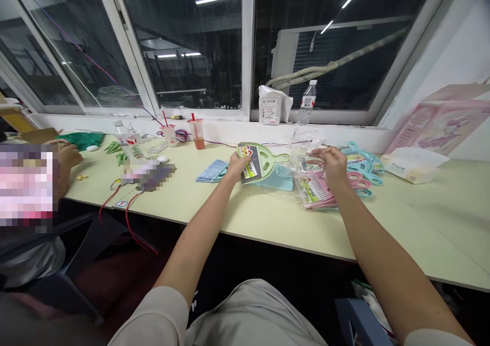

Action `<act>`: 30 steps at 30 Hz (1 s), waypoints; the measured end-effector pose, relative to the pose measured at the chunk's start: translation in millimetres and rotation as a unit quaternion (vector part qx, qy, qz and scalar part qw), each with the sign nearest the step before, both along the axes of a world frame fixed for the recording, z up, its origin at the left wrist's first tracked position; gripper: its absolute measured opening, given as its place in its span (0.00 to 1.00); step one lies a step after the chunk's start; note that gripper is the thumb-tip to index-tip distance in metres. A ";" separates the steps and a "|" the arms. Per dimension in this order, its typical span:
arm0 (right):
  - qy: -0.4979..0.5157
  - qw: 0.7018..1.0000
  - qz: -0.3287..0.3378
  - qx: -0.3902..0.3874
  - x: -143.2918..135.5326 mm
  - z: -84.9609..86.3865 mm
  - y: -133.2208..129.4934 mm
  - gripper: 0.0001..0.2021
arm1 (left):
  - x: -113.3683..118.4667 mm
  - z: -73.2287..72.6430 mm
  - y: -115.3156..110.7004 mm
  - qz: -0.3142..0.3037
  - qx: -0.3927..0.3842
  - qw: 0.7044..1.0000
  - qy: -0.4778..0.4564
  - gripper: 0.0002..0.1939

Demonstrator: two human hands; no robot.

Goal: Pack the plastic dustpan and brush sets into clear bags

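My left hand (237,167) grips a light green mini dustpan (271,158) by its wide end, thumb over a bright label. A brush with dark bristles (257,166) lies in that dustpan, whose handle points right. Clear plastic wrapping (300,161) hangs from the pinched fingers of my right hand (332,163), close to the dustpan's handle. Below the wrapping lie pink dustpan sets (316,190) in clear bags. Blue-green dustpans (370,166) are piled behind my right hand. Under the green dustpan is a light blue sheet-like piece (282,177), beside a fanned stack of blue cards (210,171).
Drink cups (196,134) and a water bottle (128,141) stand toward the back left of the table (432,218). Another bottle (307,103) is on the windowsill. A tissue pack (415,165) sits at right. At far left is another person's hand (69,154).
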State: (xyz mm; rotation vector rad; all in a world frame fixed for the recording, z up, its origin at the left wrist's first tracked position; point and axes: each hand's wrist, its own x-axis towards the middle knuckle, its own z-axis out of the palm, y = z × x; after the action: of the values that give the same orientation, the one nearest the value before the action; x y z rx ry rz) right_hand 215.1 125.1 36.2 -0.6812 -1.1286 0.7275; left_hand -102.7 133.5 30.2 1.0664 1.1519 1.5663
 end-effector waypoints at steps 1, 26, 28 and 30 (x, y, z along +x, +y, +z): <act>-0.001 1.000 0.004 0.000 -0.1 -0.3 0.3 0.08 | 0.1 -1.4 0.8 -0.004 0.000 1.000 0.002 0.22; 0.021 0.997 0.056 -0.056 -13.4 1.6 -1.4 0.07 | 4.6 -0.3 2.9 -0.018 -0.027 0.999 0.006 0.23; 0.017 0.997 0.058 -0.057 -12.3 0.7 0.0 0.07 | 3.2 -0.5 4.4 -0.022 -0.027 0.999 0.000 0.23; 0.018 0.997 0.057 -0.057 -10.4 0.3 0.7 0.07 | 1.9 -0.6 5.0 -0.031 -0.025 0.999 -0.010 0.23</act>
State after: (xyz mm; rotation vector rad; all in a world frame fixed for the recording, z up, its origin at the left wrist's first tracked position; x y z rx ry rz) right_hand 204.7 125.8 36.5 -0.7009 -1.1061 0.9040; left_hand -100.8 138.5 29.6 1.0419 1.1272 1.4891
